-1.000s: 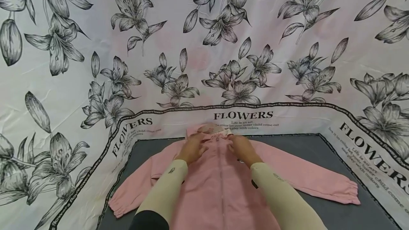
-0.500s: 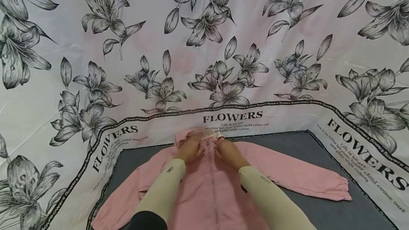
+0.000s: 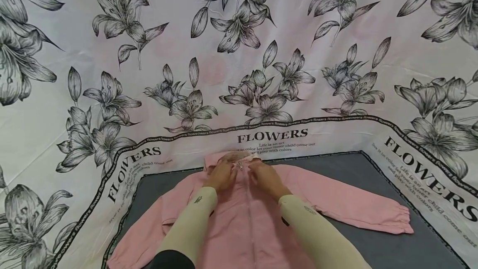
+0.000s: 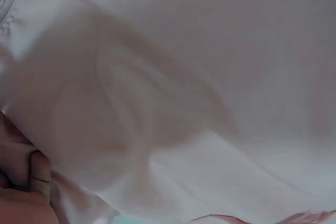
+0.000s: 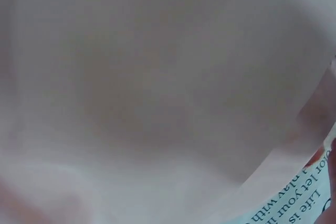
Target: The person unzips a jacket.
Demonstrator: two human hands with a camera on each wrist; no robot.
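Note:
A pink zip-up jacket [image 3: 231, 227] lies front up, its sleeves spread to both sides. My left hand [image 3: 223, 175] grips the left side of its collar, fingers curled over the fabric. Opposite it, my right hand [image 3: 266, 177] pinches the collar's right side. Between the hands the zipper pull [image 3: 240, 165] shows at the top of the zip, which runs down the front. In the left wrist view, a thumb [image 4: 40, 174] presses into pink cloth at the lower left. Pale fabric fills most of the right wrist view, with part of a hand at the right edge.
Under the jacket is a dark grey mat area [image 3: 336, 169] with a black border. A white cloth [image 3: 216, 69] printed with black lilies and "FLOWERS" lettering rises behind and around it. The right sleeve [image 3: 373, 213] reaches toward the mat's right side.
The head view has shifted, so the scene sits farther left than a second ago. Both hands have stayed at the collar, and the zipper pull now shows more clearly between them.

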